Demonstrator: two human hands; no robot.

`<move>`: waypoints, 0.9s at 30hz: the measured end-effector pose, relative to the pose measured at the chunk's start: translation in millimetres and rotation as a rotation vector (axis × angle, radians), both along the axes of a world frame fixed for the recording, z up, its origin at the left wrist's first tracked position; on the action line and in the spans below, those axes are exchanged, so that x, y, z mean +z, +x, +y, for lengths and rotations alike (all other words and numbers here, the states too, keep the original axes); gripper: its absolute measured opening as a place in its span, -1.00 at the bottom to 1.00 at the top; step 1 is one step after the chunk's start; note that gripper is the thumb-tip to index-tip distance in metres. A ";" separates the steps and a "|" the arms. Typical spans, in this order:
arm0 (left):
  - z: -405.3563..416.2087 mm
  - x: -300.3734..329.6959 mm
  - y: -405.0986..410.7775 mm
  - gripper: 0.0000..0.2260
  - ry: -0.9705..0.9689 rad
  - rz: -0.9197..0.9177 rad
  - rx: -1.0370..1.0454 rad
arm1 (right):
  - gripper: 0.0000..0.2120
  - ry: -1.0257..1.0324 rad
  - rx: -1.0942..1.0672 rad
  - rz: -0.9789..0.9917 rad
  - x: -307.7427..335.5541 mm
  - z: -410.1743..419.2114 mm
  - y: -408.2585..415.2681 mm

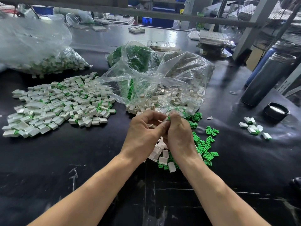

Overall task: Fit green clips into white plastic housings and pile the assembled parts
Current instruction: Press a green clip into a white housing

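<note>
Both forearms reach over the black table's [65, 160] near edge as the left hand [143, 134] and right hand [177, 132] pinch 1 green clip [168, 118] into a white housing [165, 119], apparently mid-fit; next, tossing it onto the assembled pile [60, 103] toward the left edge.

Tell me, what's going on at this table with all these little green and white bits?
A person is putting small parts together by hand. The left hand and right hand meet over the black table, pinching a white housing with a green clip at its end. Loose green clips and white housings lie beneath the hands. A big pile of assembled parts lies to the left, and open plastic bags of more pieces sit behind.
</note>
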State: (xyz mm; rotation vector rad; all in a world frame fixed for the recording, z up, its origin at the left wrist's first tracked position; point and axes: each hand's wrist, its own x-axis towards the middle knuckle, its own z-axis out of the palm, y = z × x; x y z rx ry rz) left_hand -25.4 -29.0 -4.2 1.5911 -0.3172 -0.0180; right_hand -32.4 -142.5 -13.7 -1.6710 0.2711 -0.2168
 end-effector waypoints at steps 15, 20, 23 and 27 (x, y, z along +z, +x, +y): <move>-1.9 7.6 -10.8 -0.98 0.010 -0.033 0.059 | -0.42 -0.079 -0.087 -0.065 0.0 2.6 -0.2; -4.0 7.3 -11.3 -0.97 0.024 -0.042 0.075 | -0.52 -0.104 -0.114 -0.112 6.9 3.9 -6.4; -3.8 6.1 -10.8 -0.97 0.034 -0.035 0.085 | -0.48 -0.129 -0.122 -0.133 5.0 1.7 -7.4; -3.9 6.1 -10.8 -0.96 0.049 -0.039 0.086 | -0.47 -0.119 -0.121 -0.127 6.2 2.6 -7.1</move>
